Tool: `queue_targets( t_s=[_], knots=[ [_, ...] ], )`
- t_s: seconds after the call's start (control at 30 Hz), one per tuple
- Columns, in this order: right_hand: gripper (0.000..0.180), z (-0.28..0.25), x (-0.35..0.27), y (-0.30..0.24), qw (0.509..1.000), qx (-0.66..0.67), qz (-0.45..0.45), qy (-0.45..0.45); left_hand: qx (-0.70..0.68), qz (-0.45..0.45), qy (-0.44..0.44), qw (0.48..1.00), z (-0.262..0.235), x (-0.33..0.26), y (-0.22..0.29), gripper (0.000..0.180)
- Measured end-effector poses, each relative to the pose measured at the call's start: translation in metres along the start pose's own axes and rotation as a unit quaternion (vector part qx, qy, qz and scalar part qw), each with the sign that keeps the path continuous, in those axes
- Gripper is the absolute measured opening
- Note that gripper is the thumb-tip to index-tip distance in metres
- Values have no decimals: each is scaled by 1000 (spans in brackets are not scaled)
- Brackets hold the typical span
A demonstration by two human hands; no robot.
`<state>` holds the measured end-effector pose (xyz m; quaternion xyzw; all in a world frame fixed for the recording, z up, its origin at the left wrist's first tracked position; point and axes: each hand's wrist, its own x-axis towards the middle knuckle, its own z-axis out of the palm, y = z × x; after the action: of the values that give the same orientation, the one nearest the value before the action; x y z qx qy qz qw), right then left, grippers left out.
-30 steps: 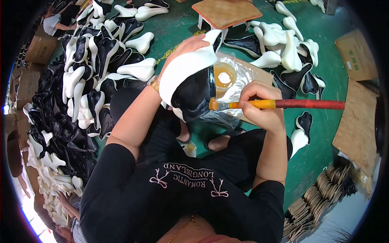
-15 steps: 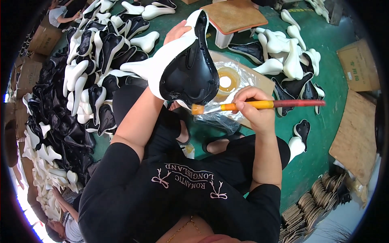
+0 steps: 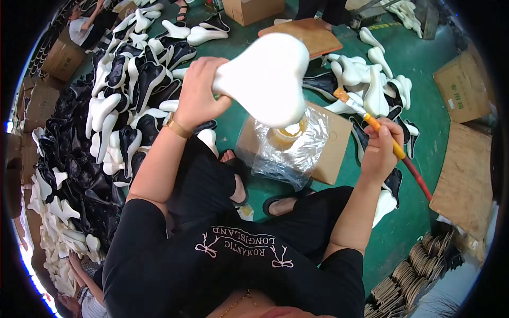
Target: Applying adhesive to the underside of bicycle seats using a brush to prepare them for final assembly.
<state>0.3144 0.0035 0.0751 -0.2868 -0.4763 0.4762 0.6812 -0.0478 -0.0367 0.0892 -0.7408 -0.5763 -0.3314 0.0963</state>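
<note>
My left hand (image 3: 201, 90) is closed around the narrow nose of a white bicycle saddle (image 3: 273, 77). Its smooth white face is turned toward me, with the wide end pointing up and to the right; the underside is hidden. Off to the right, my right hand (image 3: 380, 151) grips a long paintbrush (image 3: 373, 123) with a yellow and red handle, bristles up to the left and apart from the saddle. Below the saddle, a bowl of amber liquid (image 3: 291, 132), partly covered by it, stands on clear plastic sheeting (image 3: 281, 165) over a cardboard box (image 3: 335, 146).
White and black saddle parts (image 3: 130, 138) are heaped on the left, with another pile (image 3: 371, 79) at the right. A brown-topped stool (image 3: 313, 34) stands beyond the box. Cartons (image 3: 461, 87) and stacked brown pieces (image 3: 413, 265) line the right. Other people sit at the left edge.
The saddle has turned from its black underside to its white face, and my left hand now grips its nose. My right hand has moved right, tilting the brush with its bristles upward, away from the saddle.
</note>
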Motion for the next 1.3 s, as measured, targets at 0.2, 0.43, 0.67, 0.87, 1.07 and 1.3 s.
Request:
queue_targets(
  t_s=[0.2, 0.43, 0.67, 0.87, 1.07, 1.3],
  knots=[
    [15, 60, -23, 5, 946, -206, -131, -213, 88, 56, -15, 994, 12, 5, 41, 45],
    [13, 17, -5, -6, 882, -396, -199, -164, 95, 53, -17, 994, 9, 8, 48, 43],
    [11, 13, -4, -11, 912, -326, -201, -150, 66, -1, -71, 995, 8, 7, 47, 45],
    [7, -49, 8, -26, 947, -272, -151, 76, -25, -112, -112, 987, 36, 3, 26, 45],
    [18, -82, 5, -67, 868, -299, -353, 179, -553, 5, -51, 831, 81, 80, 141, 66],
    [17, -55, 1, -44, 898, -325, -254, 155, -297, -13, 50, 953, 24, 27, 20, 46]
  ],
)
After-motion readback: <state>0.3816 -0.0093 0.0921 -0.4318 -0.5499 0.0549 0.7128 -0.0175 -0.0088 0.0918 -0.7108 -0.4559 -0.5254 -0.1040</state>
